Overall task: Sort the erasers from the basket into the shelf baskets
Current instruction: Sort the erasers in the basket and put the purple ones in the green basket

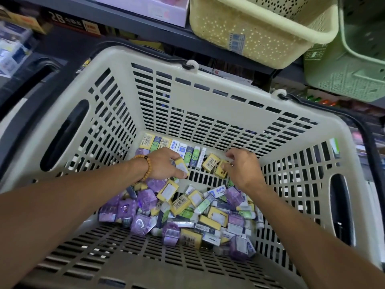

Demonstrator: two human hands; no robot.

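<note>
A large beige slotted shopping basket (208, 105) fills the view. Its bottom holds a heap of several boxed erasers (187, 211) in yellow, purple, green and white packs. More erasers stand in a row (177, 149) along the far wall. My left hand (162, 163), with a bead bracelet on the wrist, grips a yellow eraser box (181, 166) above the heap. My right hand (242, 170) reaches in beside it, its fingers curled on another yellow eraser box (220, 170); a further yellow box (210, 162) lies just left of that.
On the shelf above hang a pale yellow perforated basket (260, 36) and a green basket (354, 65) to its right. A white and pink box (150, 9) stands at the top left. The shopping basket's black handles (366, 142) lie folded along its rim.
</note>
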